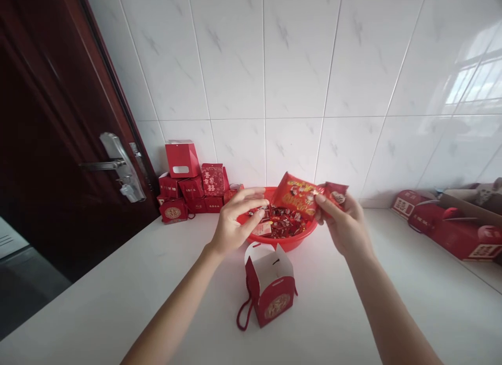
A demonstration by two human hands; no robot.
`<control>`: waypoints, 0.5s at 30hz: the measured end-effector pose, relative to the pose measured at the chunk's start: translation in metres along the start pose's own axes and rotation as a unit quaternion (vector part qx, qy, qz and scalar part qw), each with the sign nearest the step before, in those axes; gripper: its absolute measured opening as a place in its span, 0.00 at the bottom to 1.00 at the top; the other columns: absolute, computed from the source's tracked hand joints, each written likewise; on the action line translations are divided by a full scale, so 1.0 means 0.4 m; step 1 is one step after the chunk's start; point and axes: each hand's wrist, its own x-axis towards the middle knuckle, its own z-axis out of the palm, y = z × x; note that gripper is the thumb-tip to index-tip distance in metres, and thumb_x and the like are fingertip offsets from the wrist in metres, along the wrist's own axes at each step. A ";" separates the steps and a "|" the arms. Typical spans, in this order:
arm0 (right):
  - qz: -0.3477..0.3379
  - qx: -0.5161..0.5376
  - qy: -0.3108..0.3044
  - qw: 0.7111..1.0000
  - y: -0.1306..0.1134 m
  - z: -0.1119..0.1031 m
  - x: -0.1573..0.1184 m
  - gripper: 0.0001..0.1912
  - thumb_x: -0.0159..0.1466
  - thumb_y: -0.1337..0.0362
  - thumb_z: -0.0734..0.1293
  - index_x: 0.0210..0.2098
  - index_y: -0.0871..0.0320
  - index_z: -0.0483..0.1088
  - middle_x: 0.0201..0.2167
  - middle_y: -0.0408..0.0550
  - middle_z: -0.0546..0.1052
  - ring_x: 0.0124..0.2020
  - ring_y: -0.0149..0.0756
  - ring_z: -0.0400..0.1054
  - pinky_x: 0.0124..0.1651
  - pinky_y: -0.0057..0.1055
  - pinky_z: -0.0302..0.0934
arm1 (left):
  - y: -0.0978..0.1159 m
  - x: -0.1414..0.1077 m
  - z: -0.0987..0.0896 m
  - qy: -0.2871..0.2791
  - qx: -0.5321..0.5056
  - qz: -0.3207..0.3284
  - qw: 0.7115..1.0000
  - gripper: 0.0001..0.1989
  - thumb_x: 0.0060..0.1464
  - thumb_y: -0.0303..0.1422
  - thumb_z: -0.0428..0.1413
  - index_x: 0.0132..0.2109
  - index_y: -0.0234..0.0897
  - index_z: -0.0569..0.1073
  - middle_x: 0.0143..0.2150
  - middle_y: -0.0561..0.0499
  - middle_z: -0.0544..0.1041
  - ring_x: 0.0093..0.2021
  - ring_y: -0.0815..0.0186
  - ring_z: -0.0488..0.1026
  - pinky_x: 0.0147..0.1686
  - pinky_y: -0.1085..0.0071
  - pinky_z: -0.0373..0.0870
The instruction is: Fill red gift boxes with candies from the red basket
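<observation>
Two red packets are clasped in the right hand; the left hand, fingers parted, hovers near a red basket of sweets.

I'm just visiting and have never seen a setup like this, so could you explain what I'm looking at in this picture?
There is no machine here: these are a person's bare hands, seen by a camera worn on their head, looking forward and down. The right hand holds a red packet, with a smaller packet beside it. The left hand is over the basket of wrapped sweets; I can't tell whether it pinches anything. On the white surface, nearest the camera, stands an open red box with a cord handle. More red boxes are stacked at the left, and others lie at the right.
</observation>
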 end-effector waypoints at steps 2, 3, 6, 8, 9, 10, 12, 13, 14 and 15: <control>-0.046 -0.026 0.027 0.998 -0.020 0.001 0.016 0.18 0.51 0.54 0.79 0.29 0.55 0.70 0.21 0.39 0.70 0.20 0.29 0.61 0.25 0.30 0.56 | -0.014 -0.002 -0.021 -0.040 -0.004 -0.079 0.996 0.07 0.60 0.34 0.59 0.42 0.42 0.82 0.50 0.45 0.80 0.54 0.58 0.76 0.58 0.58 0.73; -0.056 -0.039 0.035 0.997 -0.024 -0.002 0.020 0.17 0.52 0.54 0.79 0.30 0.55 0.70 0.21 0.39 0.70 0.20 0.29 0.61 0.25 0.31 0.56 | -0.023 -0.006 -0.031 -0.084 -0.009 -0.117 0.990 0.08 0.60 0.35 0.59 0.41 0.42 0.83 0.48 0.46 0.81 0.51 0.58 0.77 0.55 0.60 0.74; -0.041 -0.064 0.026 0.997 -0.018 -0.014 0.027 0.18 0.51 0.53 0.79 0.31 0.55 0.71 0.23 0.40 0.71 0.21 0.30 0.62 0.25 0.31 0.56 | -0.044 -0.023 -0.047 -0.235 -0.022 -0.194 0.952 0.09 0.59 0.38 0.59 0.41 0.42 0.83 0.42 0.47 0.82 0.43 0.61 0.79 0.47 0.64 0.76; -0.017 -0.083 -0.001 0.996 -0.007 -0.021 0.028 0.19 0.51 0.53 0.79 0.33 0.56 0.72 0.23 0.40 0.71 0.21 0.30 0.62 0.24 0.31 0.55 | -0.047 -0.033 -0.050 -0.315 -0.037 -0.212 0.924 0.09 0.61 0.39 0.58 0.40 0.43 0.83 0.41 0.48 0.82 0.44 0.61 0.79 0.47 0.66 0.75; -0.003 -0.101 -0.018 0.995 -0.002 -0.024 0.027 0.19 0.52 0.53 0.79 0.32 0.56 0.72 0.22 0.40 0.71 0.21 0.30 0.62 0.24 0.31 0.55 | -0.044 -0.037 -0.049 -0.343 -0.047 -0.215 0.913 0.10 0.61 0.39 0.58 0.38 0.43 0.83 0.41 0.47 0.81 0.48 0.59 0.79 0.48 0.66 0.74; 0.009 -0.123 -0.038 0.992 0.002 -0.024 0.025 0.18 0.52 0.53 0.79 0.32 0.56 0.72 0.21 0.40 0.71 0.21 0.30 0.61 0.24 0.31 0.56 | -0.039 -0.040 -0.048 -0.365 -0.053 -0.217 0.904 0.10 0.61 0.39 0.58 0.34 0.42 0.82 0.40 0.47 0.81 0.51 0.58 0.78 0.49 0.67 0.74; 0.030 -0.171 -0.080 0.982 0.004 -0.022 0.020 0.16 0.54 0.53 0.77 0.31 0.56 0.72 0.21 0.41 0.72 0.21 0.31 0.62 0.24 0.31 0.56 | -0.027 -0.043 -0.046 -0.397 -0.045 -0.219 0.890 0.15 0.61 0.40 0.58 0.27 0.41 0.77 0.37 0.48 0.81 0.52 0.57 0.77 0.48 0.68 0.73; 0.038 -0.191 -0.102 0.976 0.002 -0.019 0.016 0.15 0.55 0.53 0.77 0.31 0.56 0.72 0.21 0.42 0.72 0.21 0.31 0.62 0.24 0.31 0.56 | -0.022 -0.044 -0.045 -0.407 -0.029 -0.218 0.887 0.17 0.61 0.40 0.58 0.25 0.40 0.75 0.35 0.48 0.80 0.49 0.57 0.79 0.44 0.70 0.73; 0.045 -0.205 -0.124 0.970 0.000 -0.015 0.011 0.15 0.56 0.54 0.76 0.32 0.57 0.73 0.22 0.42 0.73 0.21 0.31 0.62 0.25 0.31 0.57 | -0.018 -0.045 -0.044 -0.400 0.001 -0.216 0.891 0.18 0.60 0.40 0.59 0.23 0.39 0.73 0.32 0.50 0.79 0.42 0.59 0.80 0.39 0.71 0.73; 0.049 -0.215 -0.145 0.965 -0.003 -0.010 0.007 0.14 0.56 0.54 0.76 0.32 0.56 0.74 0.23 0.42 0.73 0.22 0.31 0.62 0.25 0.31 0.57 | -0.016 -0.046 -0.043 -0.389 0.033 -0.212 0.896 0.18 0.58 0.40 0.60 0.22 0.39 0.72 0.29 0.51 0.78 0.36 0.61 0.79 0.34 0.73 0.72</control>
